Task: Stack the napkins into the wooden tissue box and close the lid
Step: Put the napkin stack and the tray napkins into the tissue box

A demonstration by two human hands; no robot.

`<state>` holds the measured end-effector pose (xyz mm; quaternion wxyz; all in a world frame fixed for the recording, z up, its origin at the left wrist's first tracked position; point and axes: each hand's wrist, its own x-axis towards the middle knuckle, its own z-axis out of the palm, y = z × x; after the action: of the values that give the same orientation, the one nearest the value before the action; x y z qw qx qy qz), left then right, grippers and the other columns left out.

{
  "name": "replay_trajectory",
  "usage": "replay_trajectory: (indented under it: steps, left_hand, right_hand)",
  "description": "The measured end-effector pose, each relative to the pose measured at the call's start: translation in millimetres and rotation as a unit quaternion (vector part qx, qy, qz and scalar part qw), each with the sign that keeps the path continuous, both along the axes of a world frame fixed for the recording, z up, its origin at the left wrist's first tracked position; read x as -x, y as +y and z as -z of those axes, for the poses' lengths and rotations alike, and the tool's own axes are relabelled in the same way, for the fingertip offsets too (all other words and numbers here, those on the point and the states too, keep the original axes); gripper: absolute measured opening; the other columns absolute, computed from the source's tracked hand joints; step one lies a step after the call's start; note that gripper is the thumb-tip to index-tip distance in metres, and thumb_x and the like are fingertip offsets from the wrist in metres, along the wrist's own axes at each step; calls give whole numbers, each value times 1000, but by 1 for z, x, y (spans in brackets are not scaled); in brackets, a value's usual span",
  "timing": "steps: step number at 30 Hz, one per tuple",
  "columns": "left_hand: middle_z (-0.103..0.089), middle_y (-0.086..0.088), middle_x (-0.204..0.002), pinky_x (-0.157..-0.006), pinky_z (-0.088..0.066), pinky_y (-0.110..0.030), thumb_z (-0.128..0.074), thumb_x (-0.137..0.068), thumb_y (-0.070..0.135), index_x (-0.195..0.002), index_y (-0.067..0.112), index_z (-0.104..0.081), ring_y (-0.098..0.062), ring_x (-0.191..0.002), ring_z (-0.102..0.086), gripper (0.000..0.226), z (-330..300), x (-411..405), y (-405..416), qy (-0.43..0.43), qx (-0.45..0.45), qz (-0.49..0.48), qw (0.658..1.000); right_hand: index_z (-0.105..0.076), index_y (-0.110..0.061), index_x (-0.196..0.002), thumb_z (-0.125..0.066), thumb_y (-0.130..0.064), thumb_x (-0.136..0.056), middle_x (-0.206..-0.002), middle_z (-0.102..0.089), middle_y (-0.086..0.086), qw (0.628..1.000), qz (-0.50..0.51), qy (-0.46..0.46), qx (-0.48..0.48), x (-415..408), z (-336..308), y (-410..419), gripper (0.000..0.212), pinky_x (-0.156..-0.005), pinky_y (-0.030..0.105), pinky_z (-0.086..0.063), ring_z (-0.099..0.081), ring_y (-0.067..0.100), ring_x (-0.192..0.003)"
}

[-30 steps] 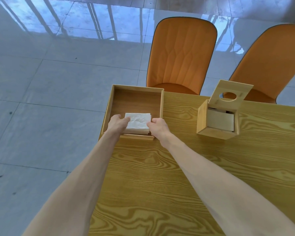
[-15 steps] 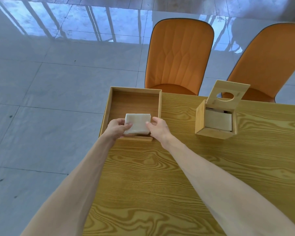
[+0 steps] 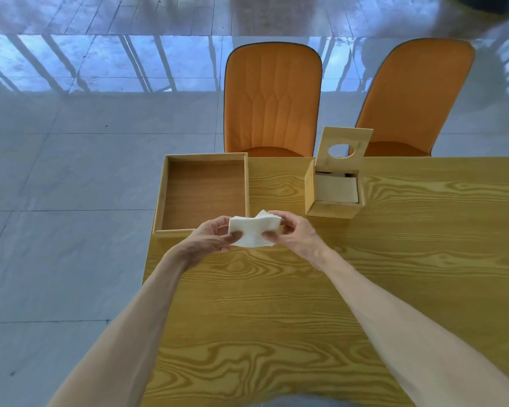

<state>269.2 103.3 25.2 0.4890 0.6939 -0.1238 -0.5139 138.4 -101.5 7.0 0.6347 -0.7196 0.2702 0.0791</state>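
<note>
A stack of white napkins [image 3: 254,230] is held up in the air, just above the near right corner of a shallow wooden tray [image 3: 203,193]. My left hand [image 3: 210,237] grips its left side and my right hand [image 3: 293,232] grips its right side; the stack bows a little between them. The tray holds nothing. To the right stands the wooden tissue box [image 3: 332,190], its lid [image 3: 343,148] with a round hole tilted up and back. A pale napkin layer shows inside the box.
The yellow wood-grain table [image 3: 306,304] has its left edge just beyond the tray, with grey floor tiles below. Two orange chairs [image 3: 272,98] [image 3: 415,98] stand behind the far edge of the table.
Both hands have lifted the napkin stack out of the tray and drawn it toward me and slightly right. The tray now holds nothing. The camera view has tilted.
</note>
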Motion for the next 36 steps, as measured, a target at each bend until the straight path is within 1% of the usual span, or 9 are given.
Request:
replay_trajectory:
  steps: [5,9,12,16,19,23,26,32,36]
  left_hand:
    - [-72,6,-114,-89,-48,-27,-67,-93,18,-124,13,-58,-8,-100,-64,33,-9,30,-33,25,27,96,995]
    - [-72,4,-111,-85,-46,-21,-68,-91,10,-116,14,-59,-7,-98,-65,27,-13,41,-57,28,29,146,988]
    - [-74,4,-109,-90,-44,-23,-71,-89,11,-112,14,-62,-9,-100,-66,26,-9,51,-72,5,32,114,993]
    - [-72,3,-113,-94,-44,-28,-77,-83,20,-105,25,-68,-8,-110,-62,24,9,68,-88,-140,12,55,989]
    - [-71,6,-106,-85,-48,-26,-78,-80,16,-97,30,-69,-6,-98,-61,23,26,84,-97,-210,6,50,976]
    - [-68,14,-108,-72,-49,-20,-78,-77,13,-106,31,-67,-11,-85,-60,36,38,103,-107,-226,-32,69,971]
    - [-67,15,-107,-63,-46,-7,-79,-77,8,-108,28,-69,-9,-79,-59,38,42,109,-112,-212,-44,59,975]
    - [-73,8,-92,-67,-52,-21,-78,-82,26,-106,24,-69,-11,-77,-65,25,41,96,-123,-202,-46,12,978]
    - [-74,5,-96,-67,-52,-15,-77,-82,36,-109,23,-65,-8,-86,-69,32,22,81,-143,-185,-3,-34,982]
  right_hand:
    - [-40,-33,-147,-89,-8,-69,-132,-57,-6,993,2,36,-109,45,-2,-26,96,-102,29,-49,-60,12,-117]
    - [-69,-18,-116,-86,-1,-73,-105,-74,0,994,-16,22,-102,72,-5,-44,49,-84,26,-57,-69,12,-97]
    - [-74,-16,-100,-89,-7,-70,-95,-73,4,998,28,10,-51,85,1,-55,34,-87,39,-56,-66,15,-85]
    - [-74,-17,-95,-87,-14,-73,-86,-73,-5,996,72,-25,54,100,7,-64,26,-67,24,-53,-63,5,-71]
    - [-74,-25,-96,-85,-21,-74,-91,-75,-9,986,76,-28,145,110,17,-70,25,-75,29,-57,-67,7,-80]
    - [-72,-28,-110,-81,-22,-78,-104,-73,-12,977,21,25,210,122,30,-74,34,-87,37,-57,-68,10,-94]
    - [-73,-28,-109,-81,-23,-79,-101,-74,-14,978,29,25,204,125,36,-78,31,-85,36,-58,-69,6,-91]
    - [-74,-25,-105,-76,-32,-85,-92,-76,-9,986,82,-3,143,116,30,-89,21,-81,35,-59,-71,9,-85]
    - [-71,-18,-106,-74,-36,-87,-89,-75,-2,984,120,-45,124,105,14,-107,26,-73,32,-60,-70,12,-77]
